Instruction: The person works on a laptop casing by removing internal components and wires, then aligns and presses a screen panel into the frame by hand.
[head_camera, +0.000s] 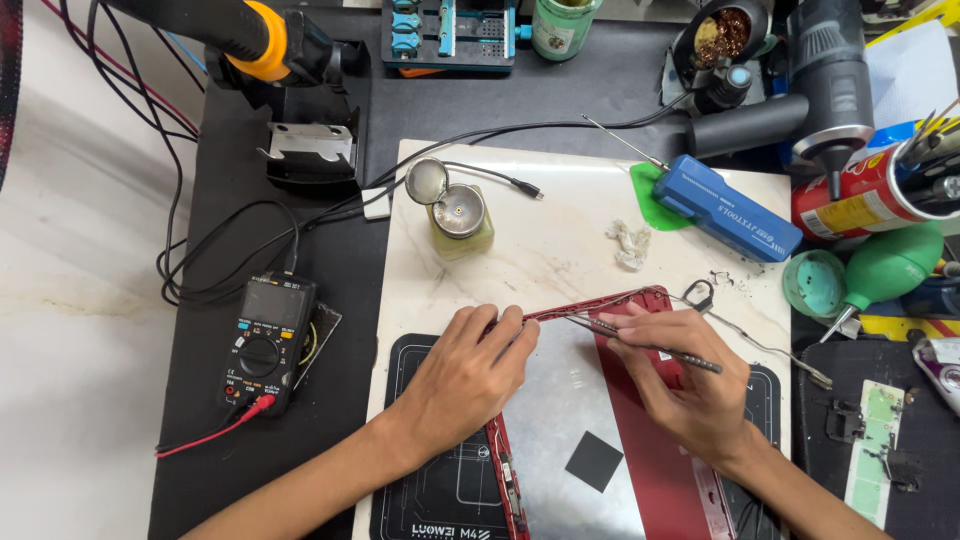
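Both my hands work the top edge of the red-framed silver tablet back panel (580, 400) on the black work mat (440, 480). Left hand (465, 375) presses it flat; right hand (690, 375) pinches slim metal tweezers (645, 345). I'd keep the tips shallow, steady.

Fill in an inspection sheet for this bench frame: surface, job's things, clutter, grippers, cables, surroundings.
Surface: pale marble slab on a black bench, dark work mat on it.
Job's things: red-framed device shell, silver inside up; tweezers.
Clutter: glass pump bottle, blue tool case, green blower bulb, wad of tissue.
Grippers: left hand presses the shell's top edge; right hand holds the tweezers.
Cables: black leads coil by the multimeter.
Surroundings: soldering gear at the back.
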